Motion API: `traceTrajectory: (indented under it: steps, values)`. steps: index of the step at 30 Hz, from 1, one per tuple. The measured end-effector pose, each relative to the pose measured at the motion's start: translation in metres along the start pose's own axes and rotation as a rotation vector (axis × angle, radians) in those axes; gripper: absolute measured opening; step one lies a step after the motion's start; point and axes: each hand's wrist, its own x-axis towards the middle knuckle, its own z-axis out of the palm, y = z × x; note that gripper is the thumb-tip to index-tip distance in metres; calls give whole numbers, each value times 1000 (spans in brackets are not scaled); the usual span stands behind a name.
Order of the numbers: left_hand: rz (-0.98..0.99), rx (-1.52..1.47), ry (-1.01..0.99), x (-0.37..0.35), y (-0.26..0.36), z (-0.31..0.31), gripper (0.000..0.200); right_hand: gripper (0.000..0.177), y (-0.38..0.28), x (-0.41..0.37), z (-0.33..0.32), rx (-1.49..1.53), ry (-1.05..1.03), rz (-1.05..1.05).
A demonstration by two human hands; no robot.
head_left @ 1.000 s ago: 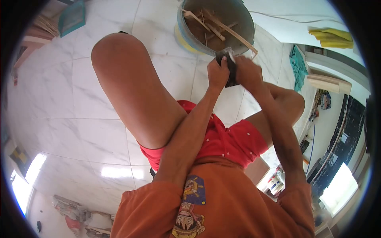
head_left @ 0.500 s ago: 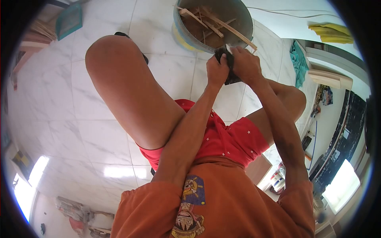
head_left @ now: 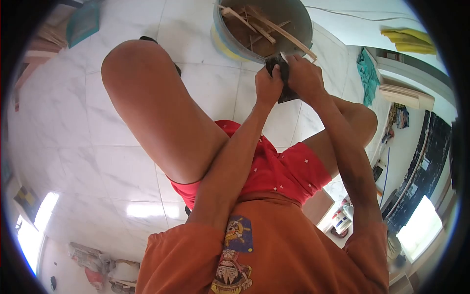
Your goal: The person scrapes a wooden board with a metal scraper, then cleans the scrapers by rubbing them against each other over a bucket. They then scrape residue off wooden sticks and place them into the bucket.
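Observation:
Both of my hands are together just below the rim of a round grey bucket. Between them is a black, flat-looking piece with a whitish patch at its top; its exact kind is not clear. My left hand is closed on its left side, thumb up. My right hand wraps its right side with curled fingers, hiding part of it. Wood strips and brown debris lie in the bucket, and one long strip sticks out over the rim near my right hand.
White marble-look tiles cover the floor. A teal dustpan-like item is at upper left. On the right are a teal cloth, a yellow cloth and stacked pale boards. My bent legs frame the hands.
The view has shifted slightly, so the bucket and floor sit a little higher. Both hands keep their hold on the black piece, with barely any change in position.

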Motion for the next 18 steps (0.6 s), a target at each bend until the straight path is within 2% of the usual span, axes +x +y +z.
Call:
traceTrajectory:
  steps: [5,8,12,13,16,18]
  values:
    - [10,-102,37,-1,-12,4,24,18,-18,-15,3,-7,58,-70]
    - [8,-2,-12,0,-8,1,23,19,-7,-4,0,24,38,20]
    - [-8,-46,3,1,-3,0,24,21,-18,-9,0,-50,0,0]
    - [12,-80,7,1,-7,2,23,21,-18,-19,6,-16,130,-96]
    - [16,-65,-19,-1,-9,4,21,24,-6,-1,-1,-28,-13,51]
    - [15,-27,-25,0,-5,0,21,24,-8,5,-7,-40,-48,50]
